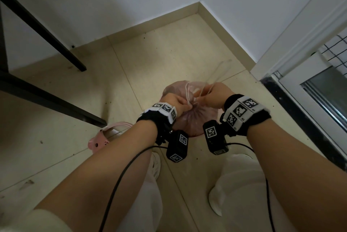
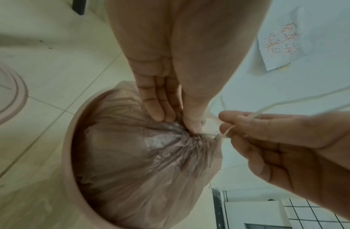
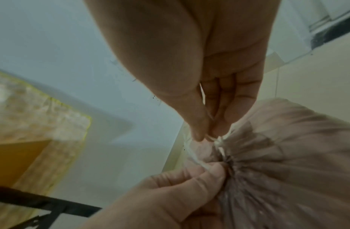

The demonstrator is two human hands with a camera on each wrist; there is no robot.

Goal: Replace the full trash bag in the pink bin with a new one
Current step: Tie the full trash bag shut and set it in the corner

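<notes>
Hands both busy at the gathered neck of the full trash bag (image 2: 150, 155), which still sits inside the pink bin (image 2: 69, 155) on the floor (image 1: 169, 48) near the room corner. Left hand (image 1: 175, 101) pinches the bunched plastic at the neck, fingers curled tight. Right hand (image 1: 217, 95) grips the white drawstring (image 2: 227, 131) just beside it, strands running up and away to the far right. Pink lid (image 1: 105, 136) lies on the floor to the left, next to a black table leg (image 1: 56, 104).
</notes>
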